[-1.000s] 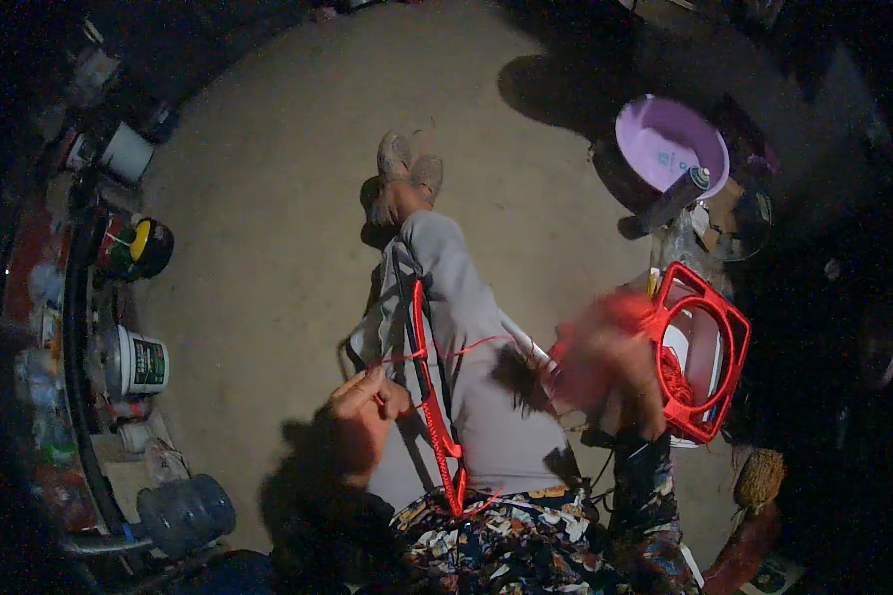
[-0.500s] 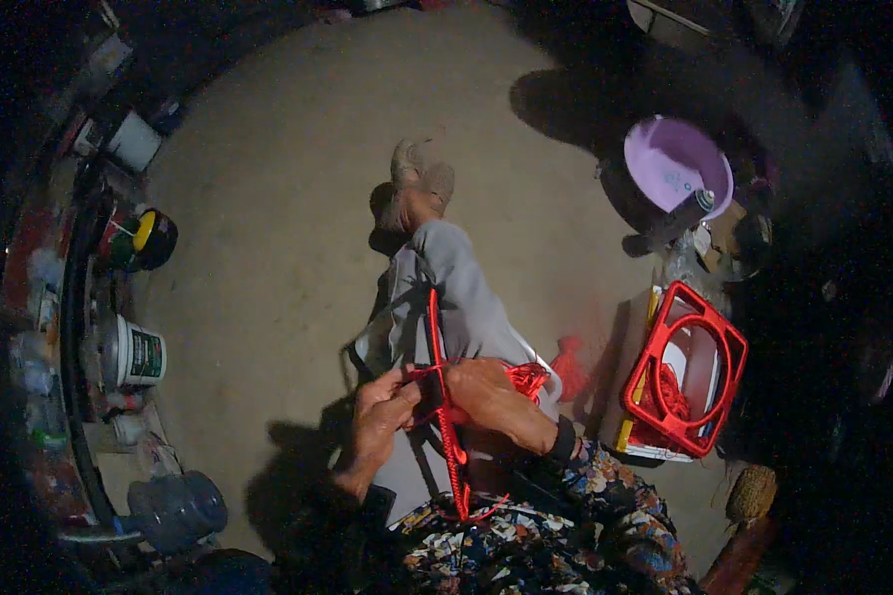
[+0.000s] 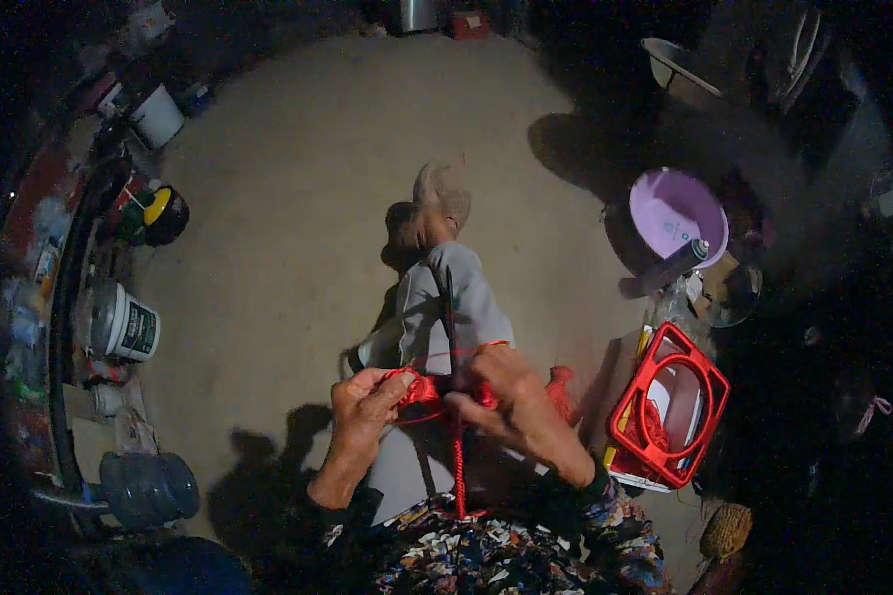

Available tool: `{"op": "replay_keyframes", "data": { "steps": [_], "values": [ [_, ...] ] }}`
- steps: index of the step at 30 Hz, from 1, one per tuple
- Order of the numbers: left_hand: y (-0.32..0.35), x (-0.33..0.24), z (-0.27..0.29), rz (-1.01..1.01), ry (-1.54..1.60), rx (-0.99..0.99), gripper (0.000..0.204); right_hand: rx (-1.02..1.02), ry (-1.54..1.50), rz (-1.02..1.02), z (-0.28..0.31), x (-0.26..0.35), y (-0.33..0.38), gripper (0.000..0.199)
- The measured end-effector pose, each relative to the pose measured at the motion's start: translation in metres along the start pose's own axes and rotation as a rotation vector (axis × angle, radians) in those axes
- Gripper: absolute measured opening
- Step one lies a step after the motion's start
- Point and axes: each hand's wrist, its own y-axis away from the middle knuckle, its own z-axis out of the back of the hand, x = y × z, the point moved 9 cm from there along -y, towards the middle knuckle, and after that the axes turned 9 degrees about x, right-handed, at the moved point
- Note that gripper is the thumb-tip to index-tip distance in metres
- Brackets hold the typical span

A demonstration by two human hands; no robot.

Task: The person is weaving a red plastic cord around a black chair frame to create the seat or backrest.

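My left hand (image 3: 362, 409) is closed, thumb and fingers pinching a loose bundle of red cord (image 3: 420, 389) above my lap. A strand of the cord stretches across to my right hand (image 3: 526, 409), which is curled around more red cord, its fingertips slightly blurred. Between the hands a thick red braid (image 3: 458, 466) runs down toward my waist. A thin dark rod or strap (image 3: 448, 297) lies in line with the braid over my grey trouser leg (image 3: 478, 293). Exactly how cord and braid join is hidden by my fingers.
At my right stands a box topped by a red square frame (image 3: 625, 407) with a round opening, red cord inside. Beyond it is a purple basin (image 3: 655, 203). Along the left are a white tub (image 3: 134, 327), a clear bluish jug (image 3: 149, 488) and a white bucket (image 3: 157, 117).
The red cord bundle, earlier by my right hand, is now in my left hand's fingers. My right hand has shifted rightward, with a strand drawn between both hands. The view has tilted slightly.
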Motion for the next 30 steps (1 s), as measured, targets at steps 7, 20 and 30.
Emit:
{"op": "replay_keyframes", "data": {
  "steps": [7, 20, 30],
  "values": [
    [0.015, -0.025, -0.026, -0.048, 0.01, 0.099, 0.022, 0.195, 0.201, -0.016, -0.021, 0.023, -0.012, 0.042],
    [-0.01, 0.025, -0.02, 0.004, 0.471, 0.266, 0.024, -0.665, -1.452, -0.123, 0.126, -0.102, 0.155, 0.035],
    [-0.002, 0.074, -0.063, 0.199, 0.5, 0.424, 0.029, -0.773, -0.29, -0.856, 0.102, -0.245, 0.323, 0.031]
  ]
}}
